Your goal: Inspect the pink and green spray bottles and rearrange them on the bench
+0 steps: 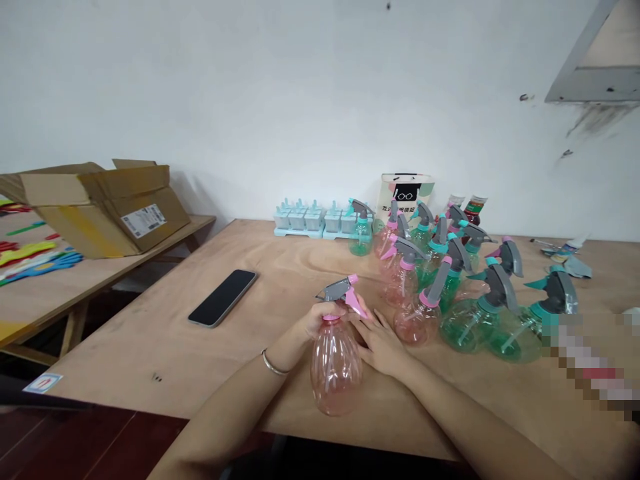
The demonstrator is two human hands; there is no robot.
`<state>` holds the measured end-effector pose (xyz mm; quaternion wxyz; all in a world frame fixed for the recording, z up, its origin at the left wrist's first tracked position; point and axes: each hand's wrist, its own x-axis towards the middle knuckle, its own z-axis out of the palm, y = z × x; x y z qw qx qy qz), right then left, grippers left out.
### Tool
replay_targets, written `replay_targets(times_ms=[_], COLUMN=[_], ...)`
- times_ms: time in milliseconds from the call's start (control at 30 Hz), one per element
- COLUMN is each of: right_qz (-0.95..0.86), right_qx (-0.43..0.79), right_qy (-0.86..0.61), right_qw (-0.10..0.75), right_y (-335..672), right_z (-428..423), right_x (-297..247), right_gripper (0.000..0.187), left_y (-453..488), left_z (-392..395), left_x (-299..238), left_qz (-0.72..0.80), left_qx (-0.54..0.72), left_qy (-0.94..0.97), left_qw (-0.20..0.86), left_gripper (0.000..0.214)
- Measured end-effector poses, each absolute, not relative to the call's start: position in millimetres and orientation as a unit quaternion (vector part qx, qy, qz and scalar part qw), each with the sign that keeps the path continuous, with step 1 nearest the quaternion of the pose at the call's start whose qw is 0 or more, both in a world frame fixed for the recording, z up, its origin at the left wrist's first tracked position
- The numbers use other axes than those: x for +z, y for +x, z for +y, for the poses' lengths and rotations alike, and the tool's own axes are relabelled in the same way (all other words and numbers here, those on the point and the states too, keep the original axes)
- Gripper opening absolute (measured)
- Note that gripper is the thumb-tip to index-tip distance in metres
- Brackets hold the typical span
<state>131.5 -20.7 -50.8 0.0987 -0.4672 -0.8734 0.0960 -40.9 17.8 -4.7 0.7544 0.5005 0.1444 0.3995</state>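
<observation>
A clear pink spray bottle (336, 373) with a grey and pink trigger head (336, 291) stands upright near the table's front edge. My left hand (323, 319) is closed around its neck, just below the head. Against the bottle's right side rests my right hand (383, 343), its thumb low on the body and its fingers reaching behind the pink trigger; the fingertips are partly hidden. Several more spray bottles crowd to the right, among them a pink one (414, 325) and a green one (463, 327) close to my right hand.
A black phone (223, 298) lies on the wooden table (160, 340) to the left. Light-blue popsicle molds (299, 219) and a printed paper bag (406, 190) stand by the wall. An open cardboard box (107, 213) sits on another table. A blurred patch covers the right edge.
</observation>
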Motion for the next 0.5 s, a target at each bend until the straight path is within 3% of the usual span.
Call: replay_targets(times_ms=[233, 333, 500], right_qz=[-0.875, -0.877, -0.871], right_qx=[0.095, 0.098, 0.101], right_qy=[-0.465, -0.462, -0.475], right_qw=[0.096, 0.093, 0.079], right_y=[131.7, 132.0, 132.3], right_z=[-20.7, -19.7, -17.8], right_x=[-48.1, -50.2, -54.4], right_gripper=[0.057, 0.055, 0.06], left_y=[-36.6, -35.5, -37.5], left_z=[12.3, 13.4, 13.6], left_x=[-0.5, -3.4, 1.2], left_qz=[0.13, 0.117, 0.104], left_qx=[0.36, 0.395, 0.462], left_qy=[0.506, 0.467, 0.462], left_qw=[0.773, 0.782, 0.75], left_gripper=[0.01, 0.018, 0.013])
